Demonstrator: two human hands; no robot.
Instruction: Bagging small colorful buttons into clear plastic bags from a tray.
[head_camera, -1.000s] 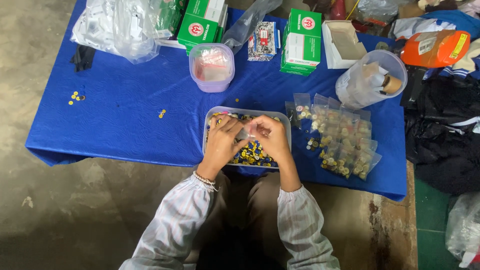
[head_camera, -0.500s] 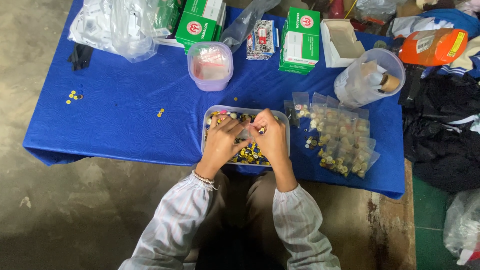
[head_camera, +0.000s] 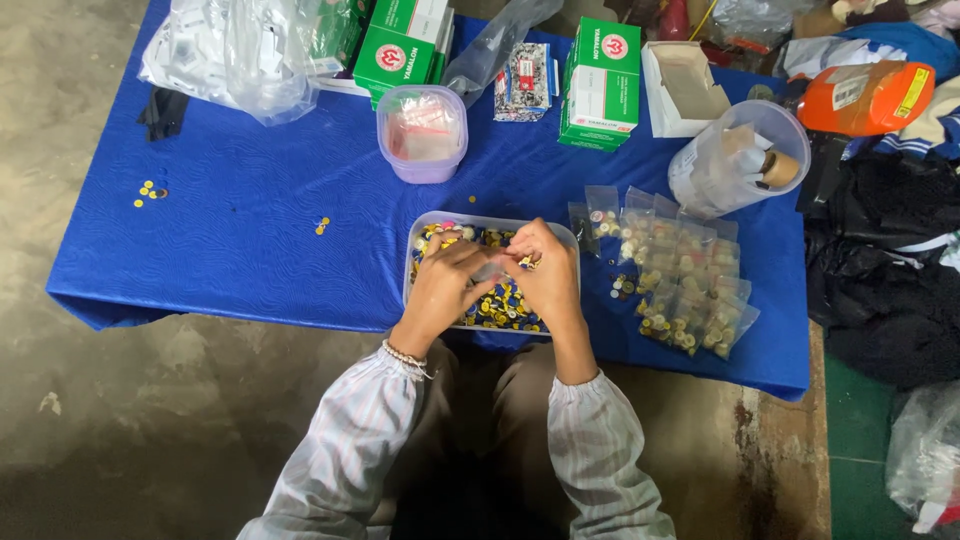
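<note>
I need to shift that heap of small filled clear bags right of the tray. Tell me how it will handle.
The small filled bags look thin and floppy, so each would probably sag around its contents. They lie loosely overlapped, so a push would likely spread the pile rather than move it whole. The glossy plastic may slide easily on the blue cloth.

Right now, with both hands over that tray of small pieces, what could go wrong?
1. The clear rectangular plastic tray of small yellow and dark round pieces sits at the blue cloth-covered table near edge; a nudge from the left hand or right hand could tip it off.
2. The pile of small clear filled bags lies loosely close by; a sleeve could scatter it.
</note>
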